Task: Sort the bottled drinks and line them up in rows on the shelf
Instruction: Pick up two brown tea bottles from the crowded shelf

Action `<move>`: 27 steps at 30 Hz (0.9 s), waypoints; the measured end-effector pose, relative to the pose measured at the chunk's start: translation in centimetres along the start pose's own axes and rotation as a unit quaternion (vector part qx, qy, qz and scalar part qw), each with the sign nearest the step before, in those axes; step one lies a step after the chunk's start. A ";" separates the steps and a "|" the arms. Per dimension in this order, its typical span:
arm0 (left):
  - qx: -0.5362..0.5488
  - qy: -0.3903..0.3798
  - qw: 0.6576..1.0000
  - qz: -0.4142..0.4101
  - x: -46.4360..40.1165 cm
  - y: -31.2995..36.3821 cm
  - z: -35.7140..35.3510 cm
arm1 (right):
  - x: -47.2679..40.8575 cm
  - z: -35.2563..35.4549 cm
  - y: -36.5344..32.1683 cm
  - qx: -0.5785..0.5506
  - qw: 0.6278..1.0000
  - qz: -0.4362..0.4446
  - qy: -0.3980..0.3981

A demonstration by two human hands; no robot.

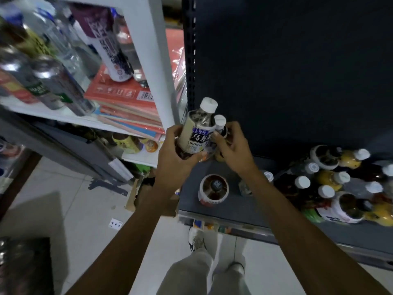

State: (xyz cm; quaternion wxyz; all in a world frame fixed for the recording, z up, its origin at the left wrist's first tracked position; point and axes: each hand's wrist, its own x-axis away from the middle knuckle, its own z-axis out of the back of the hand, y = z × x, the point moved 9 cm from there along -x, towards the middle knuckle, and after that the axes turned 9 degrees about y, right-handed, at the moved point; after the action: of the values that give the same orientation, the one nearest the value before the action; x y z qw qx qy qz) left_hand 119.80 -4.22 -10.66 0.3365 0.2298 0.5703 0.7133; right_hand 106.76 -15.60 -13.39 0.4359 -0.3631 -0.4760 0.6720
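Observation:
My left hand (173, 155) grips a Suntory oolong tea bottle (196, 133) with a cream label and white cap, held tilted above the left end of the dark shelf (251, 207). My right hand (232, 149) holds a second white-capped bottle (220, 126) pressed against the first one; most of it is hidden behind my fingers. One dark tea bottle (213, 189) stands alone on the shelf below my hands. A jumbled cluster of white-capped bottles (336, 184), some dark and some yellow, crowds the shelf's right part.
A white rack (157, 67) at the left holds large bottles, cans and a stack of red flat packs. The dark shelf has a dark back panel (297, 71). Below are my legs, a pale tiled floor and a playing card (115, 224).

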 end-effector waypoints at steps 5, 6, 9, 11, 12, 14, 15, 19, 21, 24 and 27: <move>0.007 -0.002 0.998 -0.069 1.3 6.3 -1.3 | 1.0 6.4 -5.5 -0.074 0.994 0.013 0.078; 0.005 -0.009 0.997 -0.079 1.8 7.6 -1.8 | 1.5 7.7 -6.4 -0.092 0.992 0.007 0.085; -0.002 -0.032 0.995 -0.099 4.3 10.6 -3.5 | 4.0 11.6 -7.8 -0.129 0.985 -0.024 0.110; -0.004 -0.074 0.992 -0.101 6.7 11.7 -5.2 | 6.4 14.1 -7.1 -0.146 0.978 -0.052 0.139; 0.000 -0.097 0.990 -0.098 8.0 12.0 -6.1 | 7.9 15.1 -6.6 -0.159 0.973 -0.070 0.154; 0.010 -0.133 0.987 -0.093 10.8 12.3 -7.9 | 11.4 17.2 -5.5 -0.194 0.957 -0.113 0.185; 0.013 -0.150 0.985 -0.089 12.3 12.4 -8.9 | 13.2 18.2 -4.8 -0.215 0.948 -0.133 0.195; 0.001 -0.227 0.972 -0.058 17.8 11.6 -13.2 | 19.4 21.5 -1.0 -0.277 0.909 -0.224 0.217; -0.001 -0.270 0.962 -0.025 20.5 10.6 -15.3 | 22.3 23.0 0.9 -0.292 0.895 -0.247 0.231; -0.005 -0.341 0.940 0.035 24.5 8.6 -18.2 | 26.1 25.4 3.2 -0.312 0.877 -0.255 0.261; -0.017 -0.393 0.915 0.084 27.7 6.6 -21.2 | 28.8 27.7 5.0 -0.300 0.871 -0.269 0.281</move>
State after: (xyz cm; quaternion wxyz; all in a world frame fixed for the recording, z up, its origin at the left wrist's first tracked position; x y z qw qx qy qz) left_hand 84.79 1.53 -10.96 0.4765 0.5332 0.3583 0.6003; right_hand 70.32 1.51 -12.41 0.5854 -0.5081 -0.5911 0.2230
